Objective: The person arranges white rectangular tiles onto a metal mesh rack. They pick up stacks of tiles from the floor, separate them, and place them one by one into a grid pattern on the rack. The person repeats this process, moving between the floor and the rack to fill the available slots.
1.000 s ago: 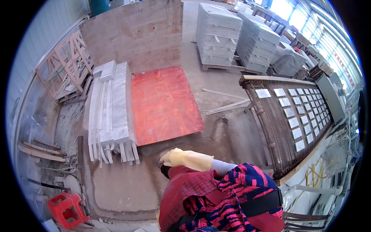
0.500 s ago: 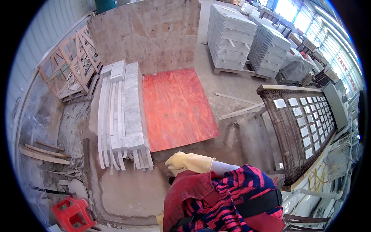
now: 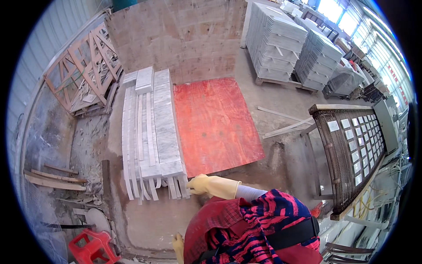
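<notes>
My right hand, in a pale yellow rubber glove, reaches to the near ends of a stack of long stone strips. Its fingertips are at the corner of the stack, spread rather than closed, with nothing visible held in them; whether they touch the stone is unclear. My left hand, gloved the same way, hangs low beside my red apron, which partly hides it, so its fingers cannot be read. The strips are grey-white, with several narrow loose ones on the left and a short block on top.
A red-stained board lies right of the stack, before an upright plywood sheet. Slabs on pallets stand beyond. At right is a mesh rack with white tiles. A red stool and wooden crate are at left.
My right hand has come closer to the near ends of the stone strips. More of my left glove shows below. The view has shifted, so the surroundings sit further right.
</notes>
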Tool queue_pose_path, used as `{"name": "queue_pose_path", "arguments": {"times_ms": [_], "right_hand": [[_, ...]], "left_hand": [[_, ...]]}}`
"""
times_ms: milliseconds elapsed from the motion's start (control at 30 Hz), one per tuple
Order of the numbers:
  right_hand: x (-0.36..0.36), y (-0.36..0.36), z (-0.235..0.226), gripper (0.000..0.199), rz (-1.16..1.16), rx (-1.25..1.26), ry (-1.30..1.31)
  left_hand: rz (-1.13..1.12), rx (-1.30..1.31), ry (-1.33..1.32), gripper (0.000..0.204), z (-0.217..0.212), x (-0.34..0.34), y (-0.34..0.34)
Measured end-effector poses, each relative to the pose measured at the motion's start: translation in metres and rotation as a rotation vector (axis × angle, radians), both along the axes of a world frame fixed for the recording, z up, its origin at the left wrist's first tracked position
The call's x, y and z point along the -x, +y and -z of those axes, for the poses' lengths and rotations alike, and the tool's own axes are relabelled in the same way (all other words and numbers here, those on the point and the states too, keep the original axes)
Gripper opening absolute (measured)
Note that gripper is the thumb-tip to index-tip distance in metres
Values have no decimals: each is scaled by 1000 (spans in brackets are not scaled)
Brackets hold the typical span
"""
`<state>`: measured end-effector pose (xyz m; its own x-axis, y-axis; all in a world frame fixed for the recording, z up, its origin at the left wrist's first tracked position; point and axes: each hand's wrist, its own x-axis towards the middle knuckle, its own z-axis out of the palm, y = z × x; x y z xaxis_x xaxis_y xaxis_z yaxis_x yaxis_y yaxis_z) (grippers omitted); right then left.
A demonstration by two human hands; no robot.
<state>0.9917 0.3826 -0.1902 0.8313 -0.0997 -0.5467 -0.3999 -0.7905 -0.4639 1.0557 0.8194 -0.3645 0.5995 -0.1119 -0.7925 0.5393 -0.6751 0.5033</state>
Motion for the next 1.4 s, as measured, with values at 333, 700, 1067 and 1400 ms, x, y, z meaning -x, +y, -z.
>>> {"name": "queue_pose_path", "arguments": {"times_ms": [333,700,1067,1400], "right_hand": [[-1,-30,54,51,293,-58,56],[86,-4,127,47,997,-91,181],[-19,45,108,49,1073,-189,-21],[3,60,107,47,1161,-247,119]], "left_hand": [[124,-107,24,31,9,-56,6],[165,-7,-24,32,27,-216,39],[207,5,-52,38,16,-267,63],[310,-35,50,36,27,-274,45]]}}
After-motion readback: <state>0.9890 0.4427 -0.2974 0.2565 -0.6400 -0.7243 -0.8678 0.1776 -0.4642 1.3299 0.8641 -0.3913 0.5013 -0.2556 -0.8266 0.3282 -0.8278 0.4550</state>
